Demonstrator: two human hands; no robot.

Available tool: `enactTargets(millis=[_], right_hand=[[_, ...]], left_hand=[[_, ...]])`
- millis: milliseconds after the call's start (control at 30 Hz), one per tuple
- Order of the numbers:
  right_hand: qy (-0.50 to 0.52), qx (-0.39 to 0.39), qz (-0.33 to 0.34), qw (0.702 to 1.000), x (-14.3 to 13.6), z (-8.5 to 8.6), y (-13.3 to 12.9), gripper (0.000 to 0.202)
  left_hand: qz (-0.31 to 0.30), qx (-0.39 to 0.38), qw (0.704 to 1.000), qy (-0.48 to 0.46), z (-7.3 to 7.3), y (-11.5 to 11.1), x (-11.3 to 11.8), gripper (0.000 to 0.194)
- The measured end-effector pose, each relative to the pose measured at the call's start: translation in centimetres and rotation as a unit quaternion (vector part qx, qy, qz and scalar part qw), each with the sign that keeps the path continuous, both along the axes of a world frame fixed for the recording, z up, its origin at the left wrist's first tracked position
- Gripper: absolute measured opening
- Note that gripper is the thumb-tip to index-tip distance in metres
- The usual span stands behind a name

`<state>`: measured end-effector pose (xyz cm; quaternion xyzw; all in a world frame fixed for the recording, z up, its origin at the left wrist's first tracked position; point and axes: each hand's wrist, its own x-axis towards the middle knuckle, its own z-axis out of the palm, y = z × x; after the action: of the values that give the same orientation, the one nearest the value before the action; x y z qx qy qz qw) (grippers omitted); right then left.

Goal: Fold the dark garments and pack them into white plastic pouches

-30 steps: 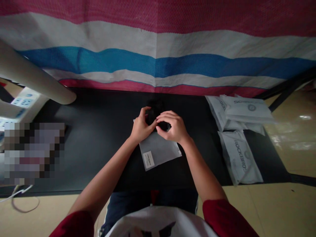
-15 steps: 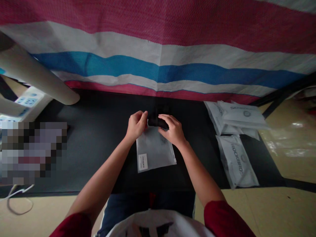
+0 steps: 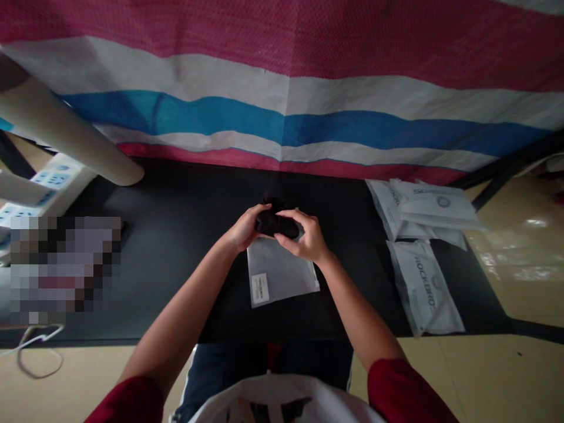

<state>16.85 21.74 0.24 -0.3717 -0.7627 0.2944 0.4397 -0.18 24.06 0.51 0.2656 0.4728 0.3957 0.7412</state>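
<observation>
A black rolled bundle (image 3: 276, 225), which looks like soft cloth, is held between both hands over the middle of the table. My left hand (image 3: 245, 228) closes on its left end, thumb on top. My right hand (image 3: 307, 236) grips the right part, with the thumb on the near side and the fingers over the top. More loose black material shows just behind the bundle. Under the hands lies a frosted zip bag (image 3: 284, 270) with a white label (image 3: 259, 288) at its lower left; its far part is hidden by the hands and the bundle.
Several packed frosted bags (image 3: 434, 205) are piled at the right, with one bag (image 3: 425, 288) nearer me. At the left are a white power strip (image 3: 57, 179), a pale tube (image 3: 101, 153) and a blurred-out object (image 3: 66, 264). A striped sheet (image 3: 282, 106) hangs behind the black table (image 3: 176, 258).
The black material has become a compact roll, lifted slightly toward me. My left hand has moved right onto it, and my right hand has closed around it.
</observation>
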Motion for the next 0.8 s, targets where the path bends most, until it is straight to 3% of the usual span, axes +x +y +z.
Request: enactTargets(millis=[100,200,267,400,467,533,700,800], right_hand=[[0.0,-0.01,-0.023,1.0,0.2,-0.1,0.2,0.03],[0.006,0.006,-0.08,0.997,0.2,-0.2,0.4,0.029],[0.04,-0.019,-0.084,0.996,0.2,-0.5,0.6,0.036],[0.063,-0.144,0.032,0.987,0.4,-1.8,1.2,0.067],[0.032,-0.177,0.074,0.981,0.6,-2.5,1.6,0.065],[0.025,-0.17,0.07,0.983,0.8,-2.9,1.8,0.058],[0.028,-0.104,0.036,0.994,1.0,-2.4,1.7,0.059],[0.023,-0.122,0.012,0.992,1.4,-2.2,1.9,0.044]], left_hand=[[-0.017,0.062,0.997,0.04,-0.8,0.0,-0.3,0.015],[-0.048,0.136,0.985,0.092,-1.6,0.1,-0.5,0.024],[-0.062,0.198,0.97,0.131,-1.7,0.1,-0.6,0.034],[-0.053,0.339,0.919,0.195,-0.6,-0.1,-0.5,0.042],[-0.05,0.395,0.884,0.243,0.2,-0.4,-0.3,0.041],[-0.031,0.408,0.866,0.287,0.6,-0.5,-0.1,0.041],[0.015,0.38,0.874,0.304,-0.5,-0.1,0.2,0.045],[0.109,0.409,0.848,0.318,-1.0,0.2,0.1,0.035]])
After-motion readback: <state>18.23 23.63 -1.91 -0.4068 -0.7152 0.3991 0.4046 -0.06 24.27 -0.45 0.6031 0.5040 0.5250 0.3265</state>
